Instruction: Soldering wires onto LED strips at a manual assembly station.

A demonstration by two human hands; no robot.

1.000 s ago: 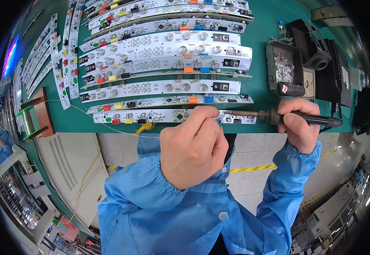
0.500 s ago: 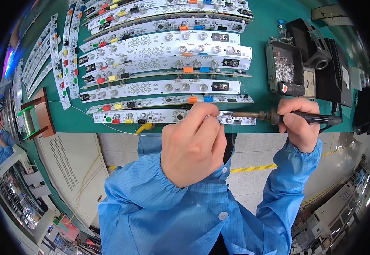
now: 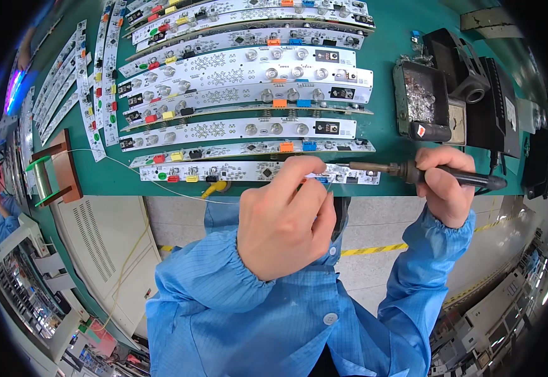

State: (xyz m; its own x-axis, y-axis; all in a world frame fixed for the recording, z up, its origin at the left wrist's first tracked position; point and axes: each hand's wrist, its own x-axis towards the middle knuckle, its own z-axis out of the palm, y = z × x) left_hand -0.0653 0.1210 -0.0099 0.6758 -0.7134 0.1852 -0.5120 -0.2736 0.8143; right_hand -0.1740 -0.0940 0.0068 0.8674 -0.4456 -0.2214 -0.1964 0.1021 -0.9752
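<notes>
The nearest strip-shaped circuit board [image 3: 242, 171] lies along the front edge of the green bench, its right half partly behind my left hand [image 3: 286, 217]. That hand is closed in a pinch over the board. Thin solder wire [image 3: 160, 187] runs from the spool [image 3: 42, 179] at the left and passes behind its fingers. My right hand [image 3: 447, 191] grips the black handle of a soldering iron [image 3: 374, 167], which points left. The iron's tip lies just past my left fingertips, at the board's far edge; whether it touches anything I cannot tell.
Several more white circuit boards [image 3: 223, 129] lie in rows beyond, others [image 3: 98, 75] at an angle to the left. A metal tray with solder scraps [image 3: 421, 94] and a black iron holder [image 3: 475, 94] stand at the far right. A yellow plug [image 3: 216, 188] sits by the front edge.
The soldering iron has drawn slightly away to the right and far side, uncovering more of the board by my left fingertips. My left hand has barely moved.
</notes>
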